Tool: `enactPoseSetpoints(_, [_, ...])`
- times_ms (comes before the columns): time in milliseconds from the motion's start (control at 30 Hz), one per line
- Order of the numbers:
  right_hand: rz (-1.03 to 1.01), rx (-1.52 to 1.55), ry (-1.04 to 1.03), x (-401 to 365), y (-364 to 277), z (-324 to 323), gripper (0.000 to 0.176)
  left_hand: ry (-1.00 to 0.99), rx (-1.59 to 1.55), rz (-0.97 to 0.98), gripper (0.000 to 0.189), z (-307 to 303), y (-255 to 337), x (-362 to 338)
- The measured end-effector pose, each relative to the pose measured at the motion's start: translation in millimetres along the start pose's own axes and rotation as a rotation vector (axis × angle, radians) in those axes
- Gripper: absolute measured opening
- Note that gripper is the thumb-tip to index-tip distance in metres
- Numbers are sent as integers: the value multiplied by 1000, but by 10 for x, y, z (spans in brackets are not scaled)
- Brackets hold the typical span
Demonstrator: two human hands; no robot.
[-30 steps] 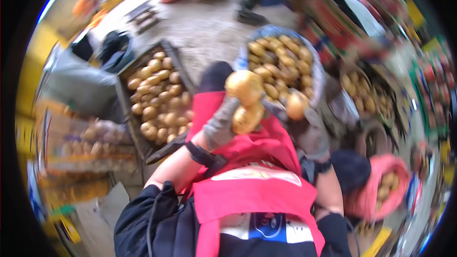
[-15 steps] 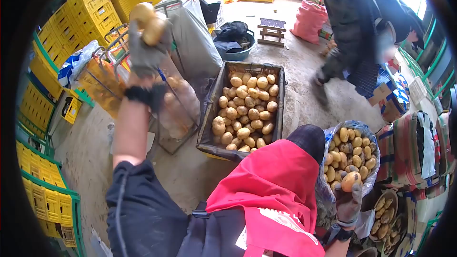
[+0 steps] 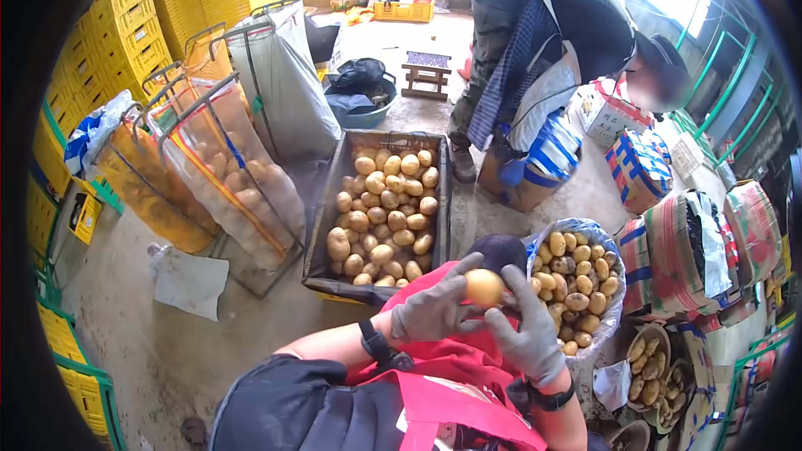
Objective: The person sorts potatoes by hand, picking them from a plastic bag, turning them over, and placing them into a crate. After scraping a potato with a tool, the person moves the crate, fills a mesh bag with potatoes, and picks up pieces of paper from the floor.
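Both of my hands wear grey gloves and meet above the red apron, around one potato point(image 3: 484, 288). My left hand point(image 3: 434, 307) touches the potato from the left, fingers bent toward it. On the right side of the same potato is my right hand point(image 3: 528, 336), its fingers against it. Just beyond my hands stands a dark-lined crate point(image 3: 311, 263) full of potatoes. To the right, a round container lined with clear plastic point(image 3: 616, 305) holds more potatoes, some with dark patches.
A co-worker point(image 3: 576, 33) bends over a box point(image 3: 514, 192) at the upper right. Mesh sacks point(image 3: 242, 175) on wire frames stand left, near stacked yellow crates point(image 3: 134, 25). Baskets of potatoes point(image 3: 647, 367) sit lower right. A small stool point(image 3: 426, 75) is farther back.
My left hand has come down from the upper left, where it held potatoes. My right hand has lifted a potato from the plastic-lined container toward the middle. The co-worker now bends over a box.
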State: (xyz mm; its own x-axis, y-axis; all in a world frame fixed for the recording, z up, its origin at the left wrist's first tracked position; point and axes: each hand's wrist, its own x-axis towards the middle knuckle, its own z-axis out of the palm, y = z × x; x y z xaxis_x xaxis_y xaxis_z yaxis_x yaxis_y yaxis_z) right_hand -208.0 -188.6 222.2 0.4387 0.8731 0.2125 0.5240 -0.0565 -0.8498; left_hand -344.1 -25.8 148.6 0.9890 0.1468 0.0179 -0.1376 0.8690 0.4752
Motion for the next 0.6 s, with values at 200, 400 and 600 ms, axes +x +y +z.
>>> enactPoseSetpoints(200, [-52, -81, 236, -151, 220, -310, 54, 198, 516, 332, 34, -853, 1755, 246])
enactPoseSetpoints(400, [240, -113, 368, -450, 468, -709, 44, 173, 168, 846, 58, 108, 4598, 365])
enactPoseSetpoints(600, [28, -191, 461, -603, 790, -697, 39, 82, 390, 416, 51, -203, 3328, 1102])
